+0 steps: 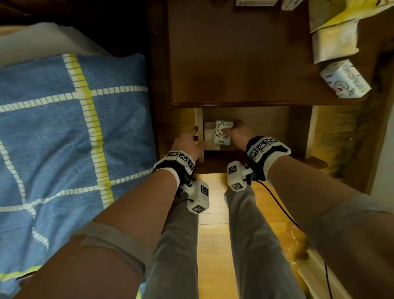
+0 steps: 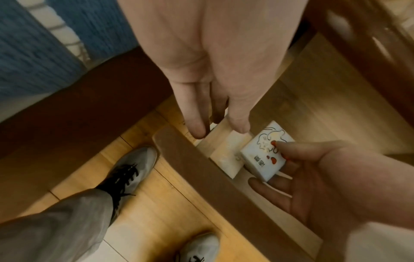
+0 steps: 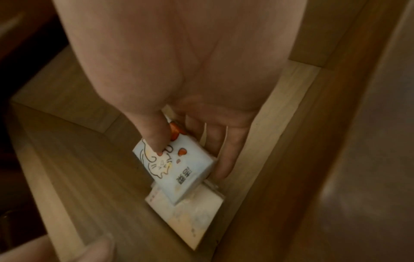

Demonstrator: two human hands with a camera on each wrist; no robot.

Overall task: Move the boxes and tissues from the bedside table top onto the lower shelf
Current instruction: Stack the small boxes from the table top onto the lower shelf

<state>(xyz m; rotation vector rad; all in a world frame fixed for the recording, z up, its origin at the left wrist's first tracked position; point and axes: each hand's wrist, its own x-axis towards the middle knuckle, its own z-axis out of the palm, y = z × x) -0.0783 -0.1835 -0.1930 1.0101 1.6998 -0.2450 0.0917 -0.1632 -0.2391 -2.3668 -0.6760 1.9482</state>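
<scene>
On the lower shelf (image 1: pixel 266 128) my right hand (image 1: pixel 229 130) pinches a small white tissue pack with a cat drawing (image 1: pixel 221 133), thumb on its top face and fingers below. The right wrist view shows this cat pack (image 3: pixel 179 175) tilted over a plain white tissue pack (image 3: pixel 192 212) that lies flat on the shelf (image 3: pixel 89 177). My left hand (image 1: pixel 195 136) is empty, its fingers (image 2: pixel 197 127) straight beside the table's front left post. On the dark table top (image 1: pixel 234 64) a second cat box (image 1: pixel 344 80) and a pale tissue pack (image 1: pixel 334 44) sit at the right edge.
Small boxes (image 1: pixel 255 2) and a yellow bag (image 1: pixel 345 10) lie at the far edge of the table top. A bed with a blue checked cover (image 1: pixel 64 128) is close on the left. My legs and shoes (image 2: pixel 134 168) stand on the wooden floor before the table.
</scene>
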